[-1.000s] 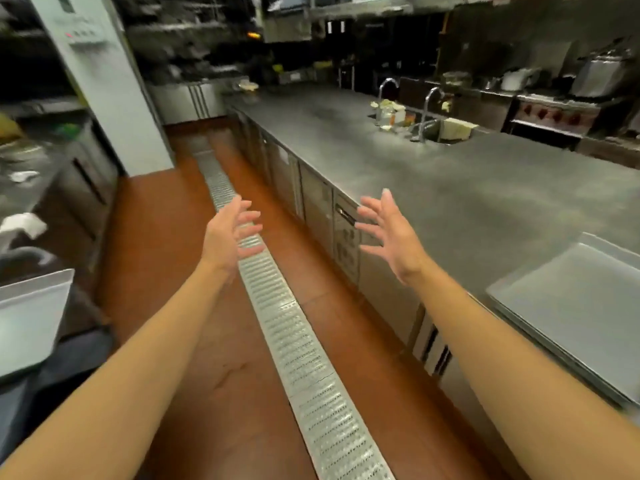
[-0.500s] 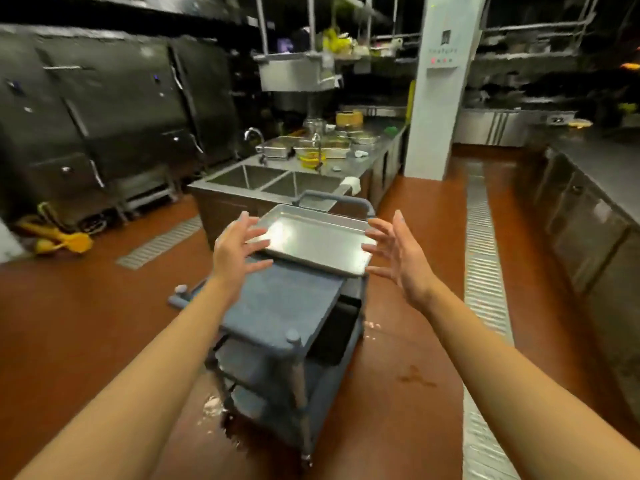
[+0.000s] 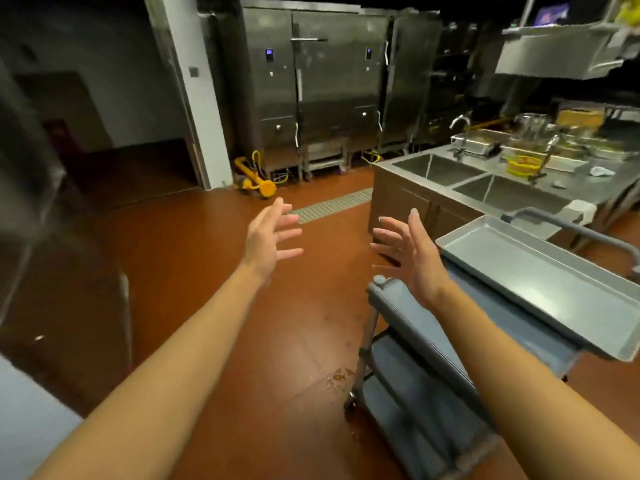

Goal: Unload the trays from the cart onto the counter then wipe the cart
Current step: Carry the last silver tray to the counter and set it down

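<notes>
We hold our left hand (image 3: 266,242) and right hand (image 3: 414,252) out over the floor, fingers spread and grasping nothing. The tray (image 3: 540,282) lies on the cart (image 3: 429,344), just right of our right hand.

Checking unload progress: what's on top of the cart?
One metal tray lies on the cart top shelf, overhanging it. Whether more trays lie beneath it cannot be seen.
</notes>
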### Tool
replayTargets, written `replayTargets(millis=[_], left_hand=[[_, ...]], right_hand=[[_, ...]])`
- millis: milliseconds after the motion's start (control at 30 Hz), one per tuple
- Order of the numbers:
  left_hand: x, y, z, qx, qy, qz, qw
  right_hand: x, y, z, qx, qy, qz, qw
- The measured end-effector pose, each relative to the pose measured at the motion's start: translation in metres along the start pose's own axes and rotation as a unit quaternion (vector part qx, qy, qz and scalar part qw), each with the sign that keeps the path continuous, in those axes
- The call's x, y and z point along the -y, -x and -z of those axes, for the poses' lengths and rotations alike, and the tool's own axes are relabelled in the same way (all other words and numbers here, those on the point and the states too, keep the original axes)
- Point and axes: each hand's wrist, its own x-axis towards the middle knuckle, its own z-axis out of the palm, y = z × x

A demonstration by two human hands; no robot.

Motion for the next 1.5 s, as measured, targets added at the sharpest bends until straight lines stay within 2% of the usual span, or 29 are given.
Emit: replayTargets(millis=[233, 500, 600, 700, 867, 1033, 1200, 1300, 1367, 1500], left_hand=[[0.061, -0.098, 0.068, -0.050, -0.025, 0.034, 0.998], [0.164, -0.278, 0.119, -0.078, -0.080, 0.123, 0.986], [0.180, -0.349, 0.131, -0.075, -0.095, 0.155, 0.980], [0.184, -0.418, 0.136, -0.071, -0.100, 0.152, 0.981], [0.187, -0.529, 0.115, -0.051, -0.084, 0.151, 0.984], [0.181, -0.663, 0.044, 0.034, -0.063, 0.146, 0.987], [0.162, -0.777, -0.083, 0.214, -0.054, 0.110, 0.969], [0.145, -0.803, -0.194, 0.347, -0.073, 0.075, 0.932], [0.138, -0.805, -0.250, 0.399, -0.063, 0.058, 0.913], [0.139, -0.781, -0.374, 0.532, -0.033, 0.059, 0.844]], right_hand=[[-0.069, -0.123, -0.061, 0.044, -0.003, -0.060, 0.997], [-0.173, -0.324, -0.120, 0.062, 0.005, -0.155, 0.986], [-0.187, -0.396, -0.139, 0.066, 0.005, -0.179, 0.982], [-0.192, -0.462, -0.149, 0.068, 0.006, -0.185, 0.980], [-0.179, -0.556, -0.131, 0.039, 0.000, -0.182, 0.982], [-0.156, -0.644, -0.076, -0.062, -0.026, -0.168, 0.983], [-0.123, -0.698, 0.008, -0.218, -0.070, -0.119, 0.966], [-0.101, -0.694, 0.065, -0.319, -0.103, -0.071, 0.939], [-0.085, -0.687, 0.090, -0.370, -0.108, -0.041, 0.922], [-0.065, -0.643, 0.160, -0.494, -0.119, 0.011, 0.861]])
